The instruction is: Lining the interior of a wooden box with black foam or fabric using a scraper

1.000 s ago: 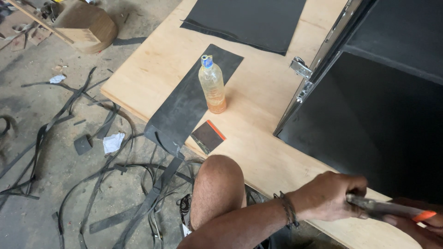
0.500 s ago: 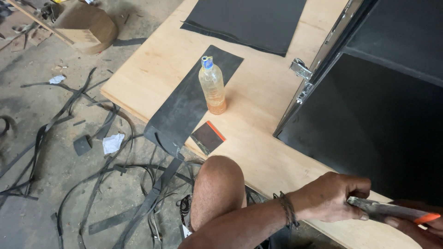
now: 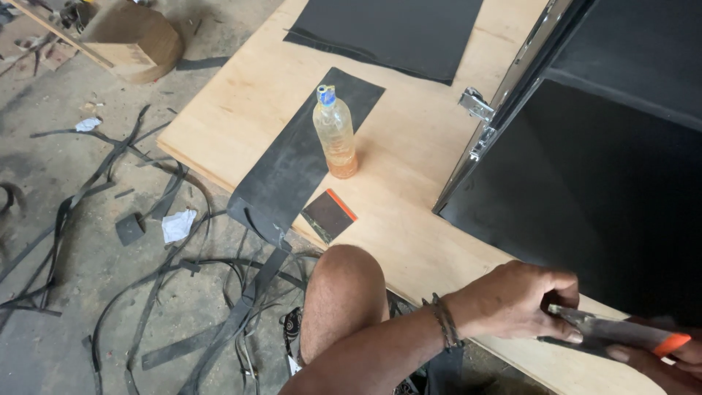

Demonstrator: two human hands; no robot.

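Scissors with grey metal blades and an orange handle point(image 3: 621, 333) sit at the bottom right corner of our view, right at the near edge of the big black panel point(image 3: 585, 212). Our left hand point(image 3: 519, 300) is curled around the blade end, fingers pinching the metal. Our right hand point(image 3: 658, 358) is mostly cut off by the frame; a few fingers wrap the orange handle, so it's gripping too as far as we can tell.

Stuff around: a clear plastic bottle with amber liquid point(image 3: 335, 135) stands upright on a long black rubber strip point(image 3: 292, 168), well apart from our hands. A small dark card with an orange edge point(image 3: 329, 214) lies just beside that strip's lower end. Another black sheet point(image 3: 395, 29) lies at the far end. Our bare knee point(image 3: 344, 292) pokes up just below the board's edge.

Everything sits on a pale plywood board point(image 3: 241, 95) laid on a dusty concrete floor point(image 3: 58, 205) littered with black offcut strips point(image 3: 146, 292). A metal hinge bracket point(image 3: 477, 106) sticks out of the panel's frame. Plenty of bare plywood between the bottle and our hands.
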